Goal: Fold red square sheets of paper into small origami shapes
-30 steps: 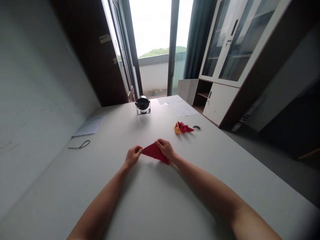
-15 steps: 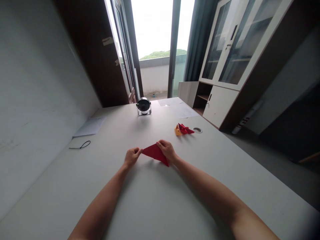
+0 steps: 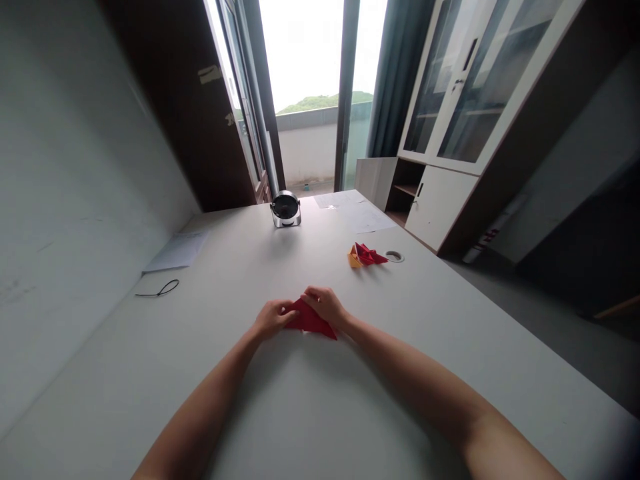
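Note:
A folded piece of red paper (image 3: 314, 321) is held between both hands, low over the white table (image 3: 320, 413). My left hand (image 3: 273, 317) grips its left side, thumb on the near face and fingers partly behind it. At the paper's top edge, my right hand (image 3: 324, 304) pinches it near the peak. One pointed corner sticks out at the lower right, below the right hand. Parts of the paper are hidden behind the fingers.
Folded red and orange paper pieces (image 3: 367, 255) lie right of centre, beside a round ring (image 3: 395, 256) on the tabletop. Farther back stands a round black and silver device (image 3: 286, 209). Paper sheets (image 3: 367, 217) lie at the far edge; a black cable tie (image 3: 159, 289) is at left.
My left hand has moved in from the paper's left tip to a fuller grip on its side. My right hand has shifted slightly left, and the two hands are closer together.

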A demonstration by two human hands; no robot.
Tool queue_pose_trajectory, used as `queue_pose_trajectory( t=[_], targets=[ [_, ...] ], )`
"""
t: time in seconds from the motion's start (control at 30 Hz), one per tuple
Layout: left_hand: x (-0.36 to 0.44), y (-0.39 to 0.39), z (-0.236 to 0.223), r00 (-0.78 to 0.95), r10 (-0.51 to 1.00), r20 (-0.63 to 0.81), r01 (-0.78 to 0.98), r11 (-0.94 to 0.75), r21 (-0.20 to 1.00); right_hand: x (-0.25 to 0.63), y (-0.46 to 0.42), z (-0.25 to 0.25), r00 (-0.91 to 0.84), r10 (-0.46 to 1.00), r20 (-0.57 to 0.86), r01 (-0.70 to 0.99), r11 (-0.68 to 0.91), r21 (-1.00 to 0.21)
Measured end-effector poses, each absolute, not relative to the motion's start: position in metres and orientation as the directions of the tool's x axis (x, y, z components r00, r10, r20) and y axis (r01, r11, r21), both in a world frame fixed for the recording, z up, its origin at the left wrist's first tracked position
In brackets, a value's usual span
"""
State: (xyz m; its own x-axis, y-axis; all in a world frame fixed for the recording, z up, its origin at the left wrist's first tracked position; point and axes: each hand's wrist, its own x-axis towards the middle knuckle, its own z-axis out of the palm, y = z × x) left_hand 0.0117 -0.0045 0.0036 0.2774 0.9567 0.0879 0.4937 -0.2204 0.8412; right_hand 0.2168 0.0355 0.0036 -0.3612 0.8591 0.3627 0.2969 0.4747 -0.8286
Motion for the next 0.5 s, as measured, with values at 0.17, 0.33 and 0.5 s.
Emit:
queue_pose_trajectory(
  t=[0.17,0.33,0.5],
  targets=[
    [0.0136,-0.0062,0.0040,0.344,0.939,-0.003,0.425,-0.153,0.892,0.2171,0.0343,0.0056,-0.360,0.847,0.391,0.321,0.506,-0.800],
    [0.0105,-0.0068,0.0086,0.332,0.942,-0.045,0.349,-0.078,0.934,0.2190,0.0380,0.0016,-0.357,0.873,0.333,0.259,0.435,-0.862],
    [0.0069,-0.0050,0.0099,0.334,0.940,-0.061,0.215,-0.012,0.977,0.2244,0.0411,-0.0016,-0.544,0.811,0.215,0.164,0.355,-0.920]
  ],
)
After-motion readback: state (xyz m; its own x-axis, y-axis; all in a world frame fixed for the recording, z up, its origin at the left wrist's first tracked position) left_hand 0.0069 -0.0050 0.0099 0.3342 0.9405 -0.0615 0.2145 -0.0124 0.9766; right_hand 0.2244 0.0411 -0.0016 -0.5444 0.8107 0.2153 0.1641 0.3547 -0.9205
